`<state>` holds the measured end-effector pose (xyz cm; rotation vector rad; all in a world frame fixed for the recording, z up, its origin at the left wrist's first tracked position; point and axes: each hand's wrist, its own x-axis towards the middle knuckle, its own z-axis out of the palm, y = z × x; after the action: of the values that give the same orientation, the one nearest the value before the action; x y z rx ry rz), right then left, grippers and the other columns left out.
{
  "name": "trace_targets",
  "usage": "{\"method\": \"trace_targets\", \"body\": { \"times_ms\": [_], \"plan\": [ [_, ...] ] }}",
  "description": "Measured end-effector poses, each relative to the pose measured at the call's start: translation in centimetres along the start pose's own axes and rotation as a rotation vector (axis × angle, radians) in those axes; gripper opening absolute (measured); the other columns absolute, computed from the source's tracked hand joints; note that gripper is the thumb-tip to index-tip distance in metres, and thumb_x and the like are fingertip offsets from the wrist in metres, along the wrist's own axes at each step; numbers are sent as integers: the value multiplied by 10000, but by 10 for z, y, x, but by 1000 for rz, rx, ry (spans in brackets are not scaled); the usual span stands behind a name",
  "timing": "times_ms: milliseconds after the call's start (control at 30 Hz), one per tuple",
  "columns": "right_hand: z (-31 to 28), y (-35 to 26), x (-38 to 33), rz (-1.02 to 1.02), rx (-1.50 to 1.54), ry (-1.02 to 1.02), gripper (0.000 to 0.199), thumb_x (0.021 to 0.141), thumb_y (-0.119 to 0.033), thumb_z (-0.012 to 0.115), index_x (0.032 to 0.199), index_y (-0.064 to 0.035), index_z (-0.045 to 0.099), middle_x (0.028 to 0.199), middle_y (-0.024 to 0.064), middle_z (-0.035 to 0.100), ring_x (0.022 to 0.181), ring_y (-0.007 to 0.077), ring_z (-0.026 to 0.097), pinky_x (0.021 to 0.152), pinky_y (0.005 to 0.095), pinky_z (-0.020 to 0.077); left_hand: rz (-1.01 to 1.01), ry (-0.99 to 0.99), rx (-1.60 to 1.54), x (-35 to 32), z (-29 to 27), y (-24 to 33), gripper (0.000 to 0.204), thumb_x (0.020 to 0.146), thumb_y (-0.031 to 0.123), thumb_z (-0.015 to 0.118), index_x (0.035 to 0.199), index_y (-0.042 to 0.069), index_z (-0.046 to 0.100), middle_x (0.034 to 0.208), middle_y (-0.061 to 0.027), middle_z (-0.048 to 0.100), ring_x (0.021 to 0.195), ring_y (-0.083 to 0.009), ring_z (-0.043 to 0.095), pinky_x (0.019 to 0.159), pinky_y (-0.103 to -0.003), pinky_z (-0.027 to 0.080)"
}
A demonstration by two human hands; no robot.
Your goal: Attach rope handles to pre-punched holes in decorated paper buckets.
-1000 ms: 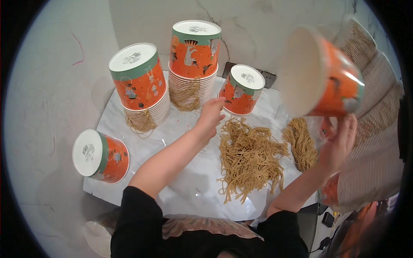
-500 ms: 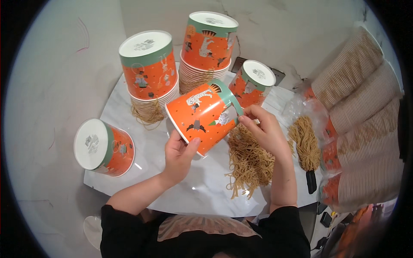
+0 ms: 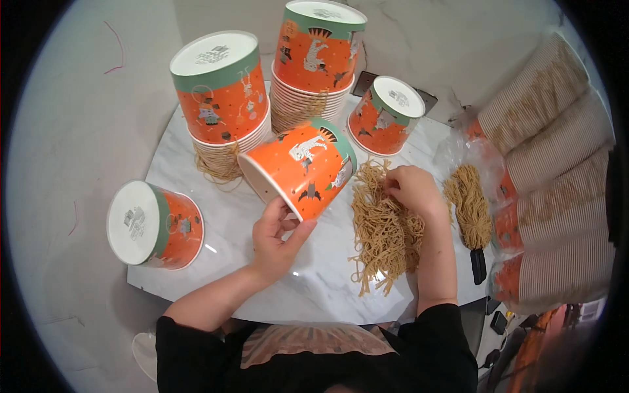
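My left hand (image 3: 278, 239) pinches orange tub (image 3: 306, 171) by rim, mid-frame; axis slants, mouth lower left, base upper right. Tan string heap (image 3: 381, 239) right of tub; right hand (image 3: 417, 193) nearer, fingers curled at its upper edge, grip hidden.

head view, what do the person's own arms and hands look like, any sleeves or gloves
The short black sleeves end near the elbows, leaving the forearms bare. The left hand and right hand wear no gloves, and no watch or bracelet shows on either wrist. The sleeves belong to a black top with a pale, streaked print across its front.
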<state>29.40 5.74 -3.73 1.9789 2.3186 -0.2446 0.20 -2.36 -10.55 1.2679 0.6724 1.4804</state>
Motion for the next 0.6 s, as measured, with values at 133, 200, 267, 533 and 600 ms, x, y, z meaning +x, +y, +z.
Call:
{"method": "trace_targets", "body": {
  "times_ms": [133,200,267,533,600],
  "plan": [
    [-18,5,-12,-45,109,122,122,821,-133,714,916,-67,753,909,138,722,884,332,693,790,427,544,16,-23,5,4,-2,-2,528,975,-17,647,1439,-58,398,1327,-180,594,1203,-232,631,971,-328,568],
    [-32,2,-20,-68,140,214,112,865,-104,702,944,-39,747,946,136,711,876,321,699,784,396,555,11,-19,21,5,-2,-1,531,977,-19,641,1444,-54,390,1327,-181,592,1216,-236,624,970,-331,571],
    [-39,2,-24,-46,228,288,114,869,-129,707,937,-48,751,946,131,712,868,317,693,774,403,546,52,-40,14,7,-2,-1,560,976,-15,640,1459,-43,359,1373,-182,553,1259,-248,586,977,-333,571],
    [-72,-10,-62,-85,586,689,104,914,-98,718,977,-23,754,900,64,700,756,161,663,654,297,507,564,104,274,11,-8,-3,641,890,-47,665,1446,-8,350,1403,-169,417,1245,-245,494,1073,-419,419],
    [-76,-15,-70,-126,648,759,93,906,-77,720,968,-15,752,895,55,697,767,148,654,669,282,502,811,107,401,15,-6,15,613,858,-60,667,1418,11,427,1364,-174,507,1161,-241,542,981,-375,470]
  ]
}}
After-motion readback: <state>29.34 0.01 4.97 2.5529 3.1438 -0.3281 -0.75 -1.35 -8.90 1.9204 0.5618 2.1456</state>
